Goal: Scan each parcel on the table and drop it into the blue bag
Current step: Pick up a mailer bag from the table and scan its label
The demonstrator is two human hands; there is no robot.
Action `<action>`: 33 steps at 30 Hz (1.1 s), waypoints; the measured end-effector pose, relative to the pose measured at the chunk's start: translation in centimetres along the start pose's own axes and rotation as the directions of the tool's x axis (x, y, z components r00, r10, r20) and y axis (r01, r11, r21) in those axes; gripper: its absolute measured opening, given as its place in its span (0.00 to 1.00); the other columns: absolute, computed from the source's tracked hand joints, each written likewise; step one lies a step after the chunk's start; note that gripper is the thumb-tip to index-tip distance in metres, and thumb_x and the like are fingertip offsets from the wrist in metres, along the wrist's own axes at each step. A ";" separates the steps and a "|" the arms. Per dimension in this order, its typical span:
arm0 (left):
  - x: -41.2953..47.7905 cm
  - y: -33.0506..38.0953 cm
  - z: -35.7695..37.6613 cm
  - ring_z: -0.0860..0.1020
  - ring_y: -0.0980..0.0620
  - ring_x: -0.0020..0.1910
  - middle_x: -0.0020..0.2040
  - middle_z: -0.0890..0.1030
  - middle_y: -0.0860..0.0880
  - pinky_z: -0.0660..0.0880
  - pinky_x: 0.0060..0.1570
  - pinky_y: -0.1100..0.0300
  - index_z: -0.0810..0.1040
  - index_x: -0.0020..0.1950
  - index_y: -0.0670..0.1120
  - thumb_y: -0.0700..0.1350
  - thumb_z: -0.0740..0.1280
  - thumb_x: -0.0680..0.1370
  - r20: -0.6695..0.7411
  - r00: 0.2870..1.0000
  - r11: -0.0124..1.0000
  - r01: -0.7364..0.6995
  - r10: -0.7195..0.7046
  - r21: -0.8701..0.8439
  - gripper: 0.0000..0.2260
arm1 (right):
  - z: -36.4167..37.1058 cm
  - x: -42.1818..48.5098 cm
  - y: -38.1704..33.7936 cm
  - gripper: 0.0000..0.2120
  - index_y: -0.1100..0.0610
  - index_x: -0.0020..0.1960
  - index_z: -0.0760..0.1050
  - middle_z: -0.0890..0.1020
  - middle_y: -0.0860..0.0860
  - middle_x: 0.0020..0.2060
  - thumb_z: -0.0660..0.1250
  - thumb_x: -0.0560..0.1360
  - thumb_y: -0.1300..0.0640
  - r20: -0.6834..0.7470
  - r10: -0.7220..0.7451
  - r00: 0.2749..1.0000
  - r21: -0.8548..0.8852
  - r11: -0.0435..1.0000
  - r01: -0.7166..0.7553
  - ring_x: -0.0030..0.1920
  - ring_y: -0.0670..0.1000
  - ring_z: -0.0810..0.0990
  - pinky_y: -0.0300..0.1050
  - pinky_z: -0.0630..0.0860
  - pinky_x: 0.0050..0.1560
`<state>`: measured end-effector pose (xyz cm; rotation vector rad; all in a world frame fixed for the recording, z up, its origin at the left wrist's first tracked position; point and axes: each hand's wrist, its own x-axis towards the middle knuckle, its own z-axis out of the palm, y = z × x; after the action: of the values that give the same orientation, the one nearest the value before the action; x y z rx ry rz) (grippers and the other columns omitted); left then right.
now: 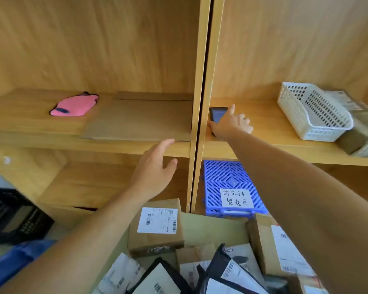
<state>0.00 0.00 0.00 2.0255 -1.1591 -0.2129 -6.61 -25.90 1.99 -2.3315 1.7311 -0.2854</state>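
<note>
A dark handheld scanner (216, 113) lies on the wooden shelf (263, 132), just right of the upright divider. My right hand (229, 124) reaches onto it, thumb and fingers closing round its sides, index finger pointing up. In front of the shelf edge hovers my left hand (155, 170), fingers spread and holding nothing. Several parcels lie on the table below: a brown box with a white label (157, 228), a larger cardboard box (272, 249) at the right, and black and white mailer bags (219, 274). A bit of blue bag (15, 259) shows at the lower left.
A white plastic basket (312, 112) and wrapped parcels (361, 132) sit on the shelf at right. A pink pouch (73, 106) and flat cardboard (142, 117) lie on the left shelf. A blue lattice crate (232, 185) stands below; a black crate (13, 215) sits at left.
</note>
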 end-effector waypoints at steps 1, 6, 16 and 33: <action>0.6 -0.1 0.0 0.68 0.53 0.75 0.76 0.72 0.55 0.72 0.71 0.43 0.67 0.78 0.55 0.46 0.66 0.83 -0.014 1.000 1.000 -0.009 0.008 -0.015 0.23 | -0.1 -0.1 -0.2 0.50 0.51 0.81 0.42 0.64 0.61 0.74 0.60 0.71 0.27 0.007 -0.011 1.000 -0.040 0.999 0.011 0.71 0.63 0.64 0.60 0.65 0.64; 2.0 0.0 -0.1 0.73 0.53 0.70 0.72 0.74 0.55 0.75 0.67 0.45 0.67 0.77 0.57 0.47 0.66 0.82 -0.050 0.999 0.998 -0.012 0.009 -0.060 0.23 | 0.5 0.6 -0.4 0.46 0.51 0.81 0.44 0.65 0.61 0.73 0.57 0.74 0.29 -0.007 -0.054 0.999 -0.127 0.991 0.053 0.70 0.64 0.64 0.60 0.65 0.62; 0.3 -1.7 -1.3 0.75 0.56 0.64 0.68 0.75 0.59 0.75 0.65 0.48 0.68 0.75 0.58 0.48 0.64 0.83 -0.051 0.999 1.000 0.018 -0.019 -0.013 0.20 | -0.1 1.1 1.0 0.46 0.50 0.80 0.45 0.67 0.62 0.70 0.62 0.72 0.33 -0.021 -0.066 0.998 -0.023 0.998 0.066 0.67 0.64 0.67 0.60 0.68 0.60; -15.4 -7.5 7.6 0.71 0.56 0.72 0.77 0.69 0.57 0.74 0.69 0.45 0.59 0.79 0.62 0.62 0.70 0.77 0.582 0.813 0.999 -0.005 0.034 -0.052 0.34 | 2.4 -22.6 11.1 0.24 0.63 0.64 0.71 0.77 0.58 0.47 0.64 0.74 0.50 0.336 0.038 0.941 0.942 -0.005 -0.336 0.44 0.53 0.78 0.48 0.72 0.37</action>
<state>-7.50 10.14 -13.86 1.9558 -1.5214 -0.8983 -22.53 -7.20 -4.02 -0.9043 0.9729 -0.8405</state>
